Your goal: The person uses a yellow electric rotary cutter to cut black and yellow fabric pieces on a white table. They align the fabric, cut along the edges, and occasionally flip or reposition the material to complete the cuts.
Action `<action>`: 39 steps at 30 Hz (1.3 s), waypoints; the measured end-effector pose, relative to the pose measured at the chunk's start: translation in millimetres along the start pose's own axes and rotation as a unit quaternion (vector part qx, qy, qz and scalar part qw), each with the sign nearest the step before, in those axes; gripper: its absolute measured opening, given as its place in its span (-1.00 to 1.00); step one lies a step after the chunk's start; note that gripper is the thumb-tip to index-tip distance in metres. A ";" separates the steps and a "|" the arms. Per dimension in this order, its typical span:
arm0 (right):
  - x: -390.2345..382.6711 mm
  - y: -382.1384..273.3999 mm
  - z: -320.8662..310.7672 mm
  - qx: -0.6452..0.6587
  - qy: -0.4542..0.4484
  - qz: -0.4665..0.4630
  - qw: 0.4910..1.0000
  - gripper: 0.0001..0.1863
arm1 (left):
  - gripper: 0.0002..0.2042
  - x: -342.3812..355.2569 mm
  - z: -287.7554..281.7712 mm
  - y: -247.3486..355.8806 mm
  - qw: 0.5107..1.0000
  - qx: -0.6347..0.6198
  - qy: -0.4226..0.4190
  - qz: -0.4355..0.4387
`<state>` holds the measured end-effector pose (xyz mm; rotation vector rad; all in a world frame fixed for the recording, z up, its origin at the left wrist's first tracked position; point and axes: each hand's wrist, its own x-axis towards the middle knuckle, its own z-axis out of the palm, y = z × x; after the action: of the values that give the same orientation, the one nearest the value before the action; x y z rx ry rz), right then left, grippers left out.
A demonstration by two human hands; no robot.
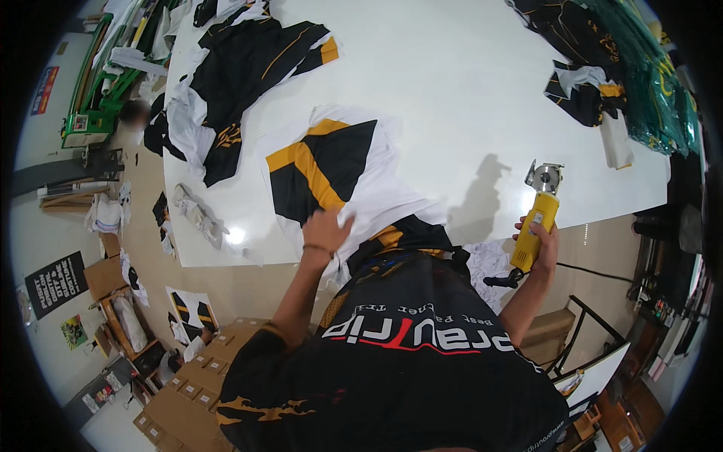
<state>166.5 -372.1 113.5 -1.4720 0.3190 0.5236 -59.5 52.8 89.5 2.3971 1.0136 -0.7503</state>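
My left hand [326, 230] lies with fingers apart on white fabric at the lower edge of a printed cloth piece [297, 188] in black with orange bands. More black and orange cloth [407, 230] hangs over the table's front edge beside it. At the right, my right hand [536, 241] grips a yellow electric cloth cutter [544, 215] by its body, with the metal blade head upward and a black cord trailing from it.
The white table [437, 75] holds black garment pieces [248, 53] at upper left, a crumpled white scrap [197, 215], and dark garments with green plastic-wrapped items [644, 90] at upper right. Cardboard boxes [188, 392] lie lower left. A partly hidden person [135, 117] is beyond the left edge.
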 end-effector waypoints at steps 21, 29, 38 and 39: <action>-14.4 -15.3 35.1 0.010 0.045 0.040 0.998 -0.32 | -0.05 428.5 -165.0 344.8 0.843 0.086 0.455 0.275; -4.4 -18.8 29.1 -0.018 0.035 0.072 0.997 -0.31 | -0.07 229.8 -8.2 217.8 0.872 0.075 0.299 0.380; 5.0 -9.2 34.6 -0.228 -0.065 0.080 0.968 -0.26 | 0.07 173.8 -10.7 82.2 0.914 0.113 0.272 0.278; 2.1 -7.3 39.3 -0.242 -0.081 0.086 0.963 -0.26 | 0.04 171.8 -6.4 77.9 0.911 0.109 0.279 0.284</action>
<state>167.7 -333.0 122.0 -1.8673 0.1966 0.9031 101.5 95.1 0.6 2.9678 0.3537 0.0482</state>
